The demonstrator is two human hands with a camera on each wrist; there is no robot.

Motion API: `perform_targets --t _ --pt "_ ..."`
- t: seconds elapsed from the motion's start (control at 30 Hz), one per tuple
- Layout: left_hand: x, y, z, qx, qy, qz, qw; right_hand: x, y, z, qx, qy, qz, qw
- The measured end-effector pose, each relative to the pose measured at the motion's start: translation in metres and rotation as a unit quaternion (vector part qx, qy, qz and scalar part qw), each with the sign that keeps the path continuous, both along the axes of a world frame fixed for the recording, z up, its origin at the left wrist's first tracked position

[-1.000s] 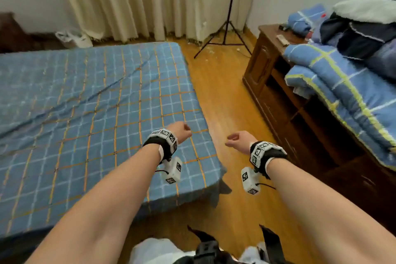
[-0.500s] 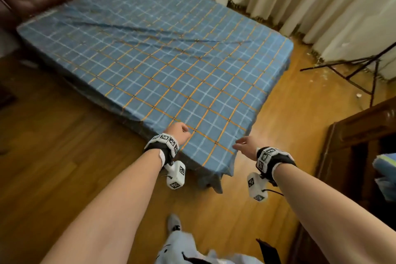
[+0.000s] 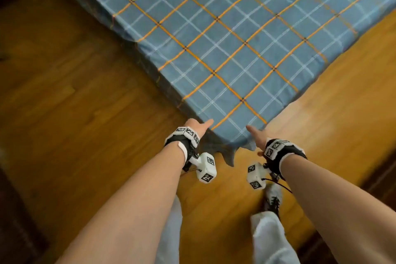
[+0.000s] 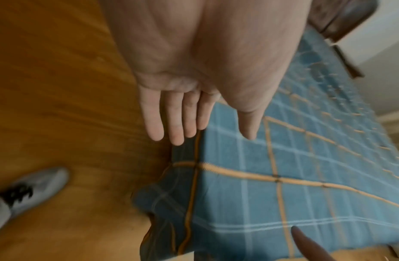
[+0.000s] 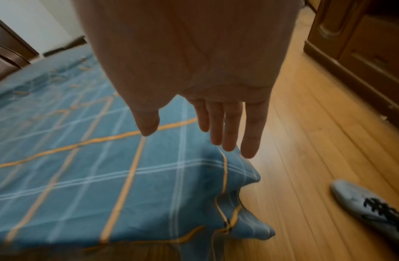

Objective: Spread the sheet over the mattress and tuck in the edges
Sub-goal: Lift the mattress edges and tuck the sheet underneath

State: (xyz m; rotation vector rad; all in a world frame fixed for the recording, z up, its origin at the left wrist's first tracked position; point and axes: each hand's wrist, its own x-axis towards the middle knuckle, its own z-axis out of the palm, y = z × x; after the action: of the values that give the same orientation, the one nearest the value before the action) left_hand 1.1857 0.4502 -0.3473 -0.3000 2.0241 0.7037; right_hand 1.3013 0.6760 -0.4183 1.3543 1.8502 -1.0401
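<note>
Neither hand grips anything: the left hand and the right hand both reach out with straight, slack fingers above the near corner of the bed. Between and just beyond them lies the blue checked sheet, spread flat over the mattress, its corner flap hanging loose and untucked toward the wooden floor. Below the right hand stands a grey laced shoe; beyond it to the right, a wooden cabinet.
</note>
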Motion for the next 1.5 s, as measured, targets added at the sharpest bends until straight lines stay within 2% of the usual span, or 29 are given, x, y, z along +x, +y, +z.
perform_targets --t 0.03,0.13,0.27,0.33,0.4,0.57,0.73,0.87,0.97,1.03,1.07,1.13,1.2,1.23,1.27,1.4,1.43,1.5 --pt "0.014 0.005 -0.025 0.001 -0.011 0.028 1.0 0.007 0.003 -0.025 -0.024 0.0 -0.026 0.999" --pt "0.052 0.027 -0.069 0.062 -0.009 0.104 0.993 0.023 0.002 -0.049 -0.087 0.066 -0.092 0.99" --pt "0.07 0.038 -0.084 0.106 0.058 0.164 0.979 0.03 0.006 -0.053 -0.042 0.172 -0.082 0.981" --pt "0.072 0.036 -0.08 0.12 0.064 0.171 0.976 0.034 0.007 -0.048 -0.037 0.191 -0.058 0.979" --pt "0.072 0.036 -0.072 0.124 0.072 0.157 0.977 0.035 0.008 -0.038 -0.053 0.199 -0.073 0.976" --pt "0.092 0.027 -0.058 0.087 0.059 0.106 0.989 0.062 -0.008 -0.022 -0.074 0.174 -0.054 0.98" --pt "0.097 0.015 -0.072 0.046 0.043 0.094 0.994 0.064 -0.024 -0.03 -0.078 0.127 -0.04 0.988" --pt "0.098 0.017 -0.097 0.037 0.03 0.133 0.99 0.061 -0.023 -0.049 -0.144 0.063 -0.016 0.987" --pt "0.105 0.019 -0.114 0.062 0.004 0.196 0.979 0.071 -0.016 -0.067 -0.094 0.062 -0.066 0.991" --pt "0.108 0.02 -0.132 0.113 -0.014 0.265 0.957 0.073 -0.008 -0.08 -0.05 0.104 -0.13 0.985" --pt "0.11 0.021 -0.14 0.149 -0.031 0.312 0.938 0.072 -0.004 -0.085 -0.056 0.13 -0.159 0.977" --pt "0.113 0.025 -0.154 0.234 -0.079 0.417 0.875 0.066 -0.002 -0.096 -0.129 0.185 -0.23 0.947" --pt "0.113 0.03 -0.169 0.291 -0.126 0.502 0.805 0.061 -0.005 -0.108 -0.241 0.221 -0.307 0.894" --pt "0.112 0.033 -0.176 0.307 -0.146 0.522 0.783 0.06 -0.007 -0.114 -0.283 0.227 -0.325 0.873" --pt "0.112 0.035 -0.184 0.317 -0.161 0.532 0.768 0.06 -0.009 -0.119 -0.308 0.226 -0.336 0.861" --pt "0.108 0.031 -0.208 0.328 -0.185 0.543 0.751 0.063 -0.011 -0.14 -0.383 0.241 -0.369 0.812" --pt "0.107 0.028 -0.21 0.335 -0.188 0.537 0.751 0.063 -0.011 -0.142 -0.395 0.245 -0.367 0.806" --pt "0.104 0.025 -0.213 0.351 -0.195 0.525 0.751 0.067 -0.007 -0.145 -0.399 0.25 -0.33 0.818"
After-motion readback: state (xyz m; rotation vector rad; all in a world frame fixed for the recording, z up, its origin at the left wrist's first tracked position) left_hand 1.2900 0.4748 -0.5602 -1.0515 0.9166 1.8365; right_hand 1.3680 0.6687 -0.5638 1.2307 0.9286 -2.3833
